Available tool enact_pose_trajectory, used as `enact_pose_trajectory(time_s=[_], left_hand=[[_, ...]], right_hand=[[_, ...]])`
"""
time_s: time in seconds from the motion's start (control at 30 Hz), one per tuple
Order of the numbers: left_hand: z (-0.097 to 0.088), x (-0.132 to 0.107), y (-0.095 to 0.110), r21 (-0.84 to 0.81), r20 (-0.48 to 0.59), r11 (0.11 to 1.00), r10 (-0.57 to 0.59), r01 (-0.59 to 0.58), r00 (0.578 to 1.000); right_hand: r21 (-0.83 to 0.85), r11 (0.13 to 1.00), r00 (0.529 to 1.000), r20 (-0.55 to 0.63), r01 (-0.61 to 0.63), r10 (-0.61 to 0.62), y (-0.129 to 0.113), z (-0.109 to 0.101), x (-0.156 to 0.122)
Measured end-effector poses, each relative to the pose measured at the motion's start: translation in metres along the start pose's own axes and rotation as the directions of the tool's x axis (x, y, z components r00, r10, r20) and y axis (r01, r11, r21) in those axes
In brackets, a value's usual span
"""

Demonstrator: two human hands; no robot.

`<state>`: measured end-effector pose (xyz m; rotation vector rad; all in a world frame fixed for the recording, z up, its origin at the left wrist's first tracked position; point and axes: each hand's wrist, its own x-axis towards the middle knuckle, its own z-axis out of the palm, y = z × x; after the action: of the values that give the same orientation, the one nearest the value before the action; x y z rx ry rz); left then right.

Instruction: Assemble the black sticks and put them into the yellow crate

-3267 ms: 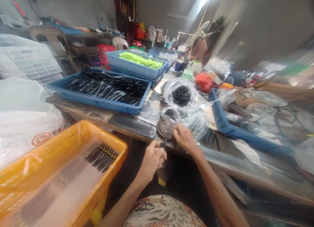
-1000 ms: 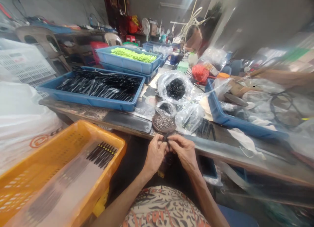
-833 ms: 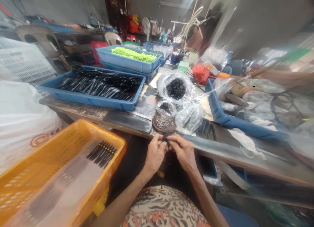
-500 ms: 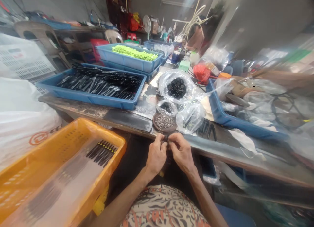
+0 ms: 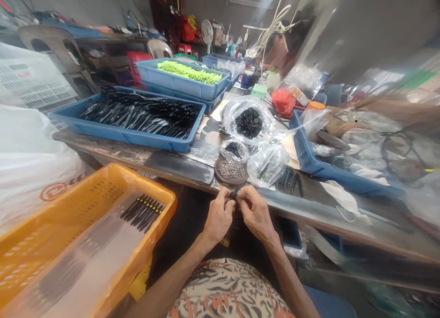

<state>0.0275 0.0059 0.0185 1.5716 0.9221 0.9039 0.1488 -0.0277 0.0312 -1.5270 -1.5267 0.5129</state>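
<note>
My left hand [image 5: 219, 216] and my right hand [image 5: 253, 211] meet just below the workbench's front edge, both pinched on a small black part [image 5: 233, 194] between their fingertips. Right above them on the bench sits a round brown dish [image 5: 230, 170] of tiny metal pieces. Clear bags of black parts [image 5: 248, 123] lie behind the dish. A few loose black pieces [image 5: 290, 181] rest on the bench to the right of my hands.
An orange crate [image 5: 82, 235] lined with plastic holds a row of black tools at my left. A blue tray of black tools [image 5: 134, 118] and a blue tray of green parts [image 5: 185, 77] stand on the bench. Another blue tray [image 5: 330, 171] sits right. A person sits at the far end.
3.3 s ago my right hand was reaching into the brown dish; it has come back to my left hand. Both hands now work the small black part together.
</note>
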Motion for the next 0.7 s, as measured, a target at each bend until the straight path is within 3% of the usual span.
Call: enact_pose_trajectory(time_s=[0.23,0.37,0.47,0.57,0.7], left_hand=[[0.004,-0.001,-0.004,0.220,-0.005,0.974,0.064,-0.061,0.998],[0.006,0.000,-0.009,0.245,-0.005,0.968,0.066,-0.063,0.998],[0.005,0.001,-0.009,0.091,0.009,0.996,0.017,-0.017,1.000],[0.003,0.000,-0.008,-0.143,0.052,0.987,-0.062,0.069,0.997],[0.001,-0.001,-0.003,-0.287,0.172,0.936,-0.157,0.202,0.972]], right_hand=[[-0.126,0.992,0.998,-0.052,0.024,-0.031,-0.004,0.004,-0.003],[-0.192,0.981,0.995,-0.095,0.020,-0.039,-0.006,0.007,-0.005],[0.045,0.995,0.994,-0.066,-0.083,0.086,-0.002,0.005,-0.003],[0.356,0.890,0.958,0.077,-0.285,0.276,0.003,0.000,-0.001],[0.484,0.783,0.918,0.151,-0.391,0.366,0.007,-0.008,-0.003]])
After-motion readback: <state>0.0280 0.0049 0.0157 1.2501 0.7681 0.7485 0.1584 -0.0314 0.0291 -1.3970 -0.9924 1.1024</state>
